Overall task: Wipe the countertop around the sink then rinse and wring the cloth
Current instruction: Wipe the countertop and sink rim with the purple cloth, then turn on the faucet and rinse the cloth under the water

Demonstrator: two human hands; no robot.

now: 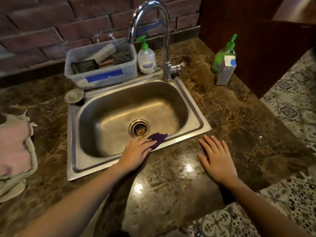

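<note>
1. Cloth (158,139), purple and bunched, lies on the near rim of the steel sink (73,134), beside the drain (139,128).
2. Our left hand (136,151) presses it flat, fingers together over its near end.
3. Our right hand (217,159) rests palm-down on the marble countertop (230,106), fingers spread, holding nothing.
4. We judge wiping is in hand; next we sweep the rim and counter, then lift the cloth under the faucet (164,40).
5. Writing on the soap pump bottle (147,60) and the carton (225,71) is too blurred to read.
</note>
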